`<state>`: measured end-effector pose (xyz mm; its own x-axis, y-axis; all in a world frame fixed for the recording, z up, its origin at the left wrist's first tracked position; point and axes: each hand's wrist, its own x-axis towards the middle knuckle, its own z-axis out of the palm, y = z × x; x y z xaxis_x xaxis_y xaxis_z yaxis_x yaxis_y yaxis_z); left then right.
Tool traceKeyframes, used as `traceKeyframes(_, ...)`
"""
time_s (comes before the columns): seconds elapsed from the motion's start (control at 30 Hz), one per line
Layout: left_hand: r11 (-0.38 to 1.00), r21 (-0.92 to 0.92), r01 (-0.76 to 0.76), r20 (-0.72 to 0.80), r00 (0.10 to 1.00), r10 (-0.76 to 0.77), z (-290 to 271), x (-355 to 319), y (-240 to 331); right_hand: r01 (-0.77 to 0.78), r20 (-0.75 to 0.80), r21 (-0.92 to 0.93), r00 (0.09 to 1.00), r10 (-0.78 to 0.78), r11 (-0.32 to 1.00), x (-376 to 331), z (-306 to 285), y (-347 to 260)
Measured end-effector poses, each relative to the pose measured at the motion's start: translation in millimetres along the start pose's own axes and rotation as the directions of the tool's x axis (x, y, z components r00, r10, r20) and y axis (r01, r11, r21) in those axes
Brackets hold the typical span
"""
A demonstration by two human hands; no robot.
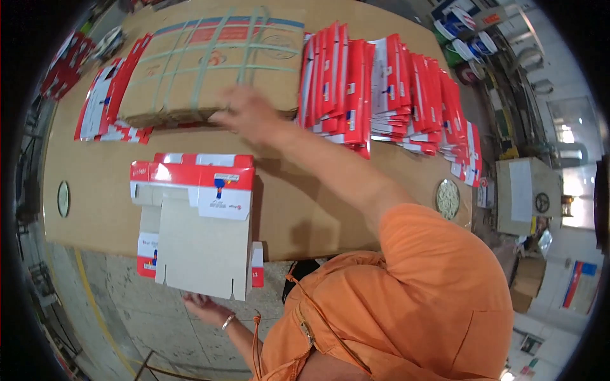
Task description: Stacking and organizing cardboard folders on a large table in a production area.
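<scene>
A partly folded red and white carton (203, 235) lies with its plain pale inside up, its lower part jutting past the near table edge. Just under that overhanging edge is my left hand (208, 311), fingers loosely apart; whether they touch the carton is unclear. My right arm reaches across the table, and my right hand (248, 114) is in front of a large strapped cardboard box (222, 70). Motion smears its fingers, so I cannot make out their grip.
Stacks of flat red and white cartons (337, 89) fill the far right, with more (108, 101) at the far left. A round dish of small pale pieces (447, 199) sits near the right edge of the table (305, 216); a round glass dish (63, 199) is at the left.
</scene>
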<state>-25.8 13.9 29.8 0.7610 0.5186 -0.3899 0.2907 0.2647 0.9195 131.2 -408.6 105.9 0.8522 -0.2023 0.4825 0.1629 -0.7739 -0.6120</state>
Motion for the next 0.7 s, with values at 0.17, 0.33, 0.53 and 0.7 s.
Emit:
traceKeyframes(0.17, 0.890, 0.258, -0.375, -0.149, 0.895, 0.420, 18.4, 15.9, 58.1, -0.500, -0.534, -0.423, 0.812, 0.237, 0.756, -67.3, -222.5, 137.1)
traceKeyframes(0.33, 0.814, 0.331, -0.478, -0.021, 0.859, 0.512, 73.2, -32.1, 77.4, -0.858, -0.404, -0.300, 0.510, 0.759, 0.417, -155.0, -306.3, 201.1)
traceKeyframes(0.53, 0.815, 0.147, -0.560, 0.250, 0.819, 0.517, 138.4, -97.2, 53.4, -0.604, -0.421, -0.774, 0.715, 0.558, 0.189, -131.5, -259.5, 185.4)
traceKeyframes(0.7, 0.829, 0.118, -0.546, 0.279, 0.820, 0.501, 148.9, -131.8, 49.2, -0.831, -0.324, -0.215, 0.556, 0.765, 0.513, -149.1, -258.2, 211.0)
